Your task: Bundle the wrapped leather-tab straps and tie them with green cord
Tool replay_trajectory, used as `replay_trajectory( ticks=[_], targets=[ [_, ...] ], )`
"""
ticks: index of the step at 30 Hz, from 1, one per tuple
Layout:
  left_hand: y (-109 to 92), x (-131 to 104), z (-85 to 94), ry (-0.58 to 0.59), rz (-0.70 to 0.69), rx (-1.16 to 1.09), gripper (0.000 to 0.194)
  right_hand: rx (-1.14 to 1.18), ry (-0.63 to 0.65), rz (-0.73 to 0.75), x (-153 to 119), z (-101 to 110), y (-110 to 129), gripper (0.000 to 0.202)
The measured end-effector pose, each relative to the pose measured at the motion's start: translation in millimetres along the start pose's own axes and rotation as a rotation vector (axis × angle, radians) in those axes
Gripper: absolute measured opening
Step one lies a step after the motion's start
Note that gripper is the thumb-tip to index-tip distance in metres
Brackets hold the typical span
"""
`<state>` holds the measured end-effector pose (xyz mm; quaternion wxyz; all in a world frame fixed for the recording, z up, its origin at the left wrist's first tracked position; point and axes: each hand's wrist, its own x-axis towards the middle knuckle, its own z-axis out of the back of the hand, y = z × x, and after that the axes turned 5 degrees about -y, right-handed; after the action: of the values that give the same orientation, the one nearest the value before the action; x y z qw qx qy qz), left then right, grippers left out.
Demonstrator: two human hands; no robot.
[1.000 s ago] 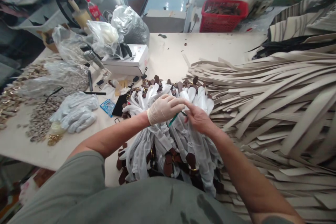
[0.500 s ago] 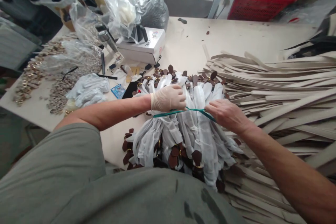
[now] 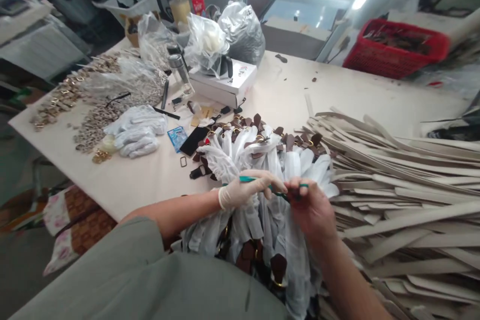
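Note:
A bundle of straps wrapped in white tissue (image 3: 273,160) lies in front of me, with brown leather tabs (image 3: 278,267) and gold rings at both ends. Across its middle runs a thin green tie strip (image 3: 247,179). My left hand (image 3: 249,191), in a pale thin glove, is closed on the strip above the wrapped straps. Bare and close beside it, my right hand (image 3: 315,210) pinches another part of the same strip, a short green piece showing at its fingers. Between the fingertips the strip's crossing is partly hidden.
Long beige strips (image 3: 412,195) are piled at the right. A red basket (image 3: 397,52) stands at the back right. At the back are a white box (image 3: 240,91) and a silvery bag (image 3: 243,30). Metal buckles (image 3: 67,87) and folded white gloves (image 3: 138,132) lie left.
My hands have come together over the bundle, and the stretch of green strip between them is shorter. My right hand has turned, fingers upward. The view has shifted, showing more of the table's left side.

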<state>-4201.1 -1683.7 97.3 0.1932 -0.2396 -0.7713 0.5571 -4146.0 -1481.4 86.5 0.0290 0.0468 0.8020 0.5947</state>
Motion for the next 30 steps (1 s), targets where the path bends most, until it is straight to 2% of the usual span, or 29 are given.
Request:
replay_trajectory(
  ticks=[1,3,5,7,9,14,17,18,20,24,26,28,30],
  targets=[
    [7.2,6.6,-4.5,-0.053,0.076,-0.186,0.058,0.115,-0.068,-0.026,5.9,-6.1,-7.1,0.043],
    [20.6,20.6,-10.3,-0.094,0.182,-0.460,0.064,0.254,-0.116,-0.076,17.6,-13.1,-15.1,0.049],
    [27.7,33.8,-14.5,-0.102,0.227,-0.577,0.066,0.340,-0.107,-0.109,27.0,-15.5,-13.2,0.055],
    [24.4,42.3,-20.2,-0.140,0.233,-0.597,0.067,0.422,-0.100,-0.097,31.7,-17.6,-1.4,0.063],
    [9.7,41.6,-28.3,-0.151,0.201,-0.598,0.068,0.472,-0.086,-0.079,28.5,-23.3,19.6,0.067],
    [-61.2,6.4,-54.2,0.058,0.072,-0.502,0.067,0.316,0.030,-0.110,-8.2,-57.3,97.5,0.054],
    [-94.0,-1.3,-57.8,0.101,0.113,-0.419,0.070,0.216,0.087,-0.146,-13.0,-67.3,129.8,0.056],
    [-95.9,0.4,-54.2,0.079,0.160,-0.395,0.071,0.210,0.091,-0.178,-9.1,-63.0,130.6,0.056],
    [-82.8,3.8,-39.3,-0.009,0.265,-0.385,0.073,0.238,0.057,-0.242,-0.4,-41.0,113.8,0.056],
    [-20.8,-10.0,1.5,-0.213,0.403,-0.514,0.069,0.339,-0.136,-0.314,-4.8,31.1,40.7,0.056],
    [-2.3,-21.6,13.5,-0.269,0.413,-0.569,0.066,0.353,-0.229,-0.344,-13.2,56.8,17.5,0.051],
    [-5.6,-27.9,14.9,-0.277,0.376,-0.577,0.064,0.330,-0.250,-0.356,-17.7,64.6,19.5,0.050],
    [-27.1,-27.4,8.1,-0.250,0.325,-0.538,0.063,0.263,-0.203,-0.353,-17.4,58.0,44.2,0.051]
  ],
)
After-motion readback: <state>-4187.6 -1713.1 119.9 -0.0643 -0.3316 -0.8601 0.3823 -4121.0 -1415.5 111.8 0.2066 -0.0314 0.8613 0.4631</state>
